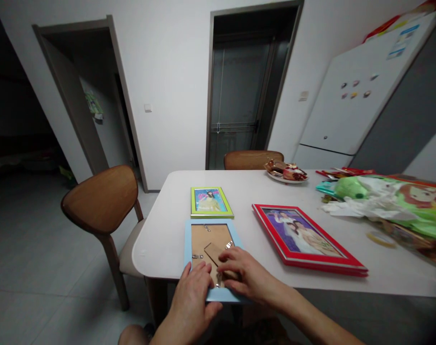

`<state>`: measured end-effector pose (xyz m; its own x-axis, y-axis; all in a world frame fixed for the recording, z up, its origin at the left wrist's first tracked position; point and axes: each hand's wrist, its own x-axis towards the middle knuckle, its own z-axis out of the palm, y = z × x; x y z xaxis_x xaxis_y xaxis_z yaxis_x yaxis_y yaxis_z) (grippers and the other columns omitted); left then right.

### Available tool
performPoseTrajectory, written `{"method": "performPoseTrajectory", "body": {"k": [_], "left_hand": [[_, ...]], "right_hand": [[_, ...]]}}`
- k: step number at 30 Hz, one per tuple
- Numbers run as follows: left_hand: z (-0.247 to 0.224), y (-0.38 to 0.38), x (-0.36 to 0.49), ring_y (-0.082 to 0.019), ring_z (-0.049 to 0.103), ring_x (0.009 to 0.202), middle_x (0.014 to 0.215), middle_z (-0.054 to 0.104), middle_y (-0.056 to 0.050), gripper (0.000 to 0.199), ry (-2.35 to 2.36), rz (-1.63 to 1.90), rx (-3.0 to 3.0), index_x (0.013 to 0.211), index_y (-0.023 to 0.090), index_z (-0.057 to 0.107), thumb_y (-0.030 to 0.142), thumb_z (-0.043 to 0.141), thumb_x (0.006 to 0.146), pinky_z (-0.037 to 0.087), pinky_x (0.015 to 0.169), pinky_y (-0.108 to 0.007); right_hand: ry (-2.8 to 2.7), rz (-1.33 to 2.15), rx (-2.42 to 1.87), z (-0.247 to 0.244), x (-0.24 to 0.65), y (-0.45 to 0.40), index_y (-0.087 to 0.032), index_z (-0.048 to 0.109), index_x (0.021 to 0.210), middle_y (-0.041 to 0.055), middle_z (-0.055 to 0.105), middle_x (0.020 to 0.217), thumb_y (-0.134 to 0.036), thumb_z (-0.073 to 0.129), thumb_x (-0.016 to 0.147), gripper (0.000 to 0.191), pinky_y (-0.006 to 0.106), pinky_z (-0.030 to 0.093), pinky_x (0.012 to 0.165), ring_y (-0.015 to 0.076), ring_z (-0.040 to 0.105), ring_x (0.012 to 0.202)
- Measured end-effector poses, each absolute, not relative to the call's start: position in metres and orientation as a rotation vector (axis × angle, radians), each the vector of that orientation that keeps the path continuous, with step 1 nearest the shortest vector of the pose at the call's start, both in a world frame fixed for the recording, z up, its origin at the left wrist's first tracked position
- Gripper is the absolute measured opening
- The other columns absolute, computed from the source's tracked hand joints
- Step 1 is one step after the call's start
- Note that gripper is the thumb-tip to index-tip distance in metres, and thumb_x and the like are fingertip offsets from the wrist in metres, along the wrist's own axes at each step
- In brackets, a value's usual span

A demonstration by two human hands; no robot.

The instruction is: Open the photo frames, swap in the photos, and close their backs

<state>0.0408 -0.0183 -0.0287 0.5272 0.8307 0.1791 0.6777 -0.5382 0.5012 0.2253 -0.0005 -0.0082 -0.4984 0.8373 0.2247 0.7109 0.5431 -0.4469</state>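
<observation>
A light blue picture frame (188, 238) lies face down at the table's near edge, its brown backing board (208, 236) facing up with small metal clips around it. My left hand (194, 292) grips the frame's lower left corner, fingers on the board and thumb by the near edge. Curled over the board's lower right part, my right hand (245, 274) has its fingertips close to the bottom metal clip (218, 279); its palm hides part of the board and the blue rim. Just beyond lies a lime green picture frame (194, 202), picture side up.
Right of the blue frame lies a red picture frame (275, 238). Farther right are a green plastic bag (419, 211), white tissue (365, 207) and a roll of tape (381, 239). A plate (288, 179) stands at the back. Wooden chairs (103, 201) flank the white table (156, 230).
</observation>
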Motion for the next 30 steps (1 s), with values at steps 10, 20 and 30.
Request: {"method": "performPoseTrajectory", "body": {"k": [10, 20, 30], "left_hand": [[-0.026, -0.017, 0.041, -0.026, 0.041, 0.114, 0.117, 0.052, -0.012, 0.031, 1.231, 0.537, 2.385, 0.088, 0.017, 0.054, 0.017, 0.065, 0.059, 0.02, 0.101, -0.049], [-0.031, -0.015, 0.04, -0.027, 0.043, 0.112, 0.115, 0.053, -0.012, 0.029, 1.219, 0.588, 2.407, 0.085, 0.017, 0.054, 0.015, 0.064, 0.057, 0.022, 0.098, -0.051], [-0.03, -0.017, 0.041, -0.026, 0.047, 0.106, 0.105, 0.058, -0.009, 0.027, 1.208, 0.644, 2.384, 0.082, 0.018, 0.054, 0.015, 0.063, 0.058, 0.022, 0.099, -0.05]], "right_hand": [[-2.332, 0.47, -1.237, -0.012, 0.211, 0.004, -0.023, 0.066, 0.071, 0.003, 0.055, 0.091, -0.023, 0.057, 0.069, 0.009, 0.029, 0.036, 0.078, 0.0167, 0.047, 0.089], [-2.276, 0.276, -1.412, -0.019, 0.18, 0.043, -0.021, 0.066, 0.08, 0.0038, 0.06, 0.08, -0.026, 0.053, 0.073, 0.016, 0.026, 0.036, 0.073, 0.0157, 0.05, 0.081], [-2.195, 0.179, -1.604, -0.026, 0.165, 0.052, -0.018, 0.064, 0.072, 0.0043, 0.061, 0.074, -0.023, 0.051, 0.07, 0.014, 0.022, 0.036, 0.06, 0.0139, 0.053, 0.07]]}}
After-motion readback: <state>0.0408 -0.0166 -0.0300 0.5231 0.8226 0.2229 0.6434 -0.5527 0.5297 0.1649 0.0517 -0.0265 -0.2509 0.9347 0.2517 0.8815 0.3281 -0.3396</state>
